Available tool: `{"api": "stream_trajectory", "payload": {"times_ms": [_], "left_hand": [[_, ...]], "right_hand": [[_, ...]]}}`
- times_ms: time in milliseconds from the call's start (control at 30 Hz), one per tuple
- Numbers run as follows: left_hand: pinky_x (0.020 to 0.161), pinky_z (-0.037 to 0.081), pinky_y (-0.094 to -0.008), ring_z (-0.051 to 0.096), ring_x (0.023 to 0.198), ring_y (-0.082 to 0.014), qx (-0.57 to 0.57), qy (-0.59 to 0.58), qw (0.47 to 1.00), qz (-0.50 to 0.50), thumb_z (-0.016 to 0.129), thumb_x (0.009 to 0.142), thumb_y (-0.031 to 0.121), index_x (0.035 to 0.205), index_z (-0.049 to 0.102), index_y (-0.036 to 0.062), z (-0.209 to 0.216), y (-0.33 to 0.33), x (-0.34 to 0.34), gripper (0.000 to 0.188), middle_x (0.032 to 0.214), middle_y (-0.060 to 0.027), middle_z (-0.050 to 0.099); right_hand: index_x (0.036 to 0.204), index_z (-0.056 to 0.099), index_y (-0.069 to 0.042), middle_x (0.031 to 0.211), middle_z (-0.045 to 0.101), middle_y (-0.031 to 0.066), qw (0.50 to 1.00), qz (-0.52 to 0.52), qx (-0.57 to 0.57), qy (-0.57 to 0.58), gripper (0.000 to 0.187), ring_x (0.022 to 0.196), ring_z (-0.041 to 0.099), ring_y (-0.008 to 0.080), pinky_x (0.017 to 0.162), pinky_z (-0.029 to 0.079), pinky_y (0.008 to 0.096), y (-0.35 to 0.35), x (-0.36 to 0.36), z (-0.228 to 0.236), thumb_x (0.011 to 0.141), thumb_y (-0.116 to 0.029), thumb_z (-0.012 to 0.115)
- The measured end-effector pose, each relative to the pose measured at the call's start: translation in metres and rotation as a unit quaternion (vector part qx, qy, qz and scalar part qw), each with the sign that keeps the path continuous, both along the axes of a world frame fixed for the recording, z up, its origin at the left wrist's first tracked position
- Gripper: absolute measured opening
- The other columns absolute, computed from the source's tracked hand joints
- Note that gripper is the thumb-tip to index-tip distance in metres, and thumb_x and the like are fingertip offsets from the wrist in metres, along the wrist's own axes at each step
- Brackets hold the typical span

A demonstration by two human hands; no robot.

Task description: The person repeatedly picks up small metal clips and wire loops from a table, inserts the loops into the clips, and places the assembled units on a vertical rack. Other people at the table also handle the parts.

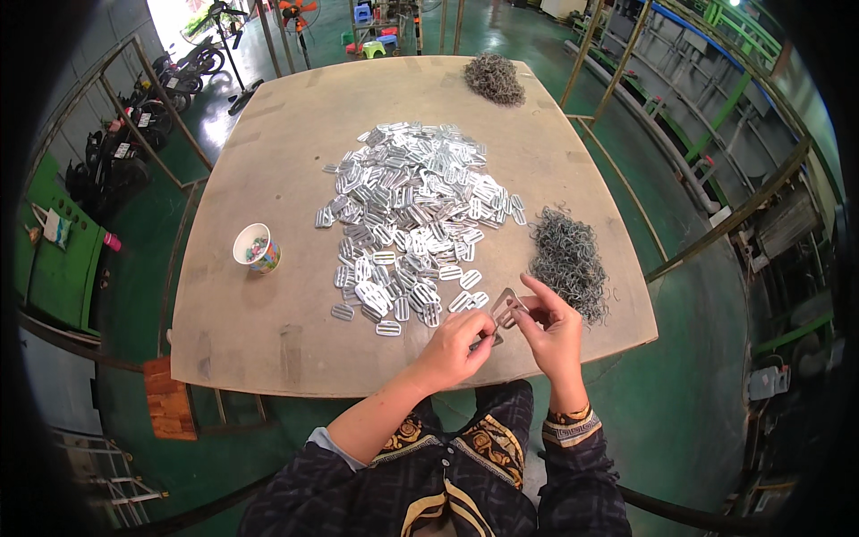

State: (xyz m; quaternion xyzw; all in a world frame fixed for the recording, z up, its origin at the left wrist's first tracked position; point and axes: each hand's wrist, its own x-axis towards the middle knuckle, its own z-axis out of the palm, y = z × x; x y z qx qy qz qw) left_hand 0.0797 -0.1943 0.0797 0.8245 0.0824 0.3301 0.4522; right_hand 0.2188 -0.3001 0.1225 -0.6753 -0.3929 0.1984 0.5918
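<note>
While your left hand [459,347] and right hand [552,332] pinch a metal buckle [506,307], it could drop — from a slackened grip.

Left hand [461,345] and right hand [553,333] pinching slotted metal piece [506,306], perhaps more than one, over brown table [237,331]. Silver buckle pile [412,188] ahead; wire hooks [568,255] near right hand.

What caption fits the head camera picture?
Left hand and right hand hold slotted metal near a pile of silver buckles.
</note>
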Motion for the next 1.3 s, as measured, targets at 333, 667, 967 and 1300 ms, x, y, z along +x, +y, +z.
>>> {"api": "stream_trajectory", "payload": {"times_ms": [333, 667, 967, 1300], "left_hand": [[0.083, 0.047, -0.0365, 0.064, 0.089, -0.0249, -0.125, 0.021, 0.992, -0.02, 0.068, 0.08, 0.002, 0.095, 0.059, 0.0014, -0.014, 0.001, 0.003, 0.017, 0.094, -0.0108, 0.065], [0.099, 0.041, -0.0419, 0.05, 0.119, -0.0349, 0.147, 0.191, 0.884, 0.399, 0.075, 0.074, 0.016, 0.112, 0.061, 0.002, -0.077, 0.091, -0.065, 0.043, 0.125, -0.0153, 0.056], [0.069, 0.049, -0.0295, 0.063, 0.077, -0.0193, -0.06, 0.122, 0.941, 0.309, 0.074, 0.076, 0.004, 0.095, 0.065, -0.0002, -0.071, 0.089, -0.112, 0.022, 0.087, -0.0056, 0.067], [0.048, 0.039, -0.0216, 0.052, 0.056, -0.0054, -0.362, 0.117, 0.886, 0.264, 0.071, 0.081, 0.006, 0.082, 0.064, 0.0016, -0.08, 0.121, -0.14, 0.009, 0.069, -0.0001, 0.061]], "right_hand": [[0.121, 0.06, 0.002, 0.091, 0.071, 0.0096, 0.999, -0.032, 0.04, -0.013, 0.041, 0.081, 0.065, 0.0103, 0.072, 0.052, 0.0237, -0.005, -0.002, 0.008, 0.081, 0.011, 0.064], [0.119, 0.061, 0.002, 0.088, 0.069, 0.0071, 0.996, -0.078, 0.048, -0.017, 0.04, 0.08, 0.063, 0.0092, 0.071, 0.051, 0.023, -0.01, 0.005, 0.008, 0.08, 0.01, 0.067], [0.122, 0.06, 0.001, 0.089, 0.068, 0.0057, 0.988, -0.128, 0.088, -0.019, 0.043, 0.08, 0.061, 0.0081, 0.071, 0.049, 0.0213, -0.029, 0.01, 0.016, 0.08, 0.011, 0.067], [0.118, 0.061, 0.003, 0.089, 0.068, 0.0079, 0.988, -0.131, 0.052, -0.057, 0.04, 0.081, 0.063, 0.0098, 0.072, 0.049, 0.0208, -0.073, -0.009, 0.045, 0.079, 0.012, 0.067]]}}
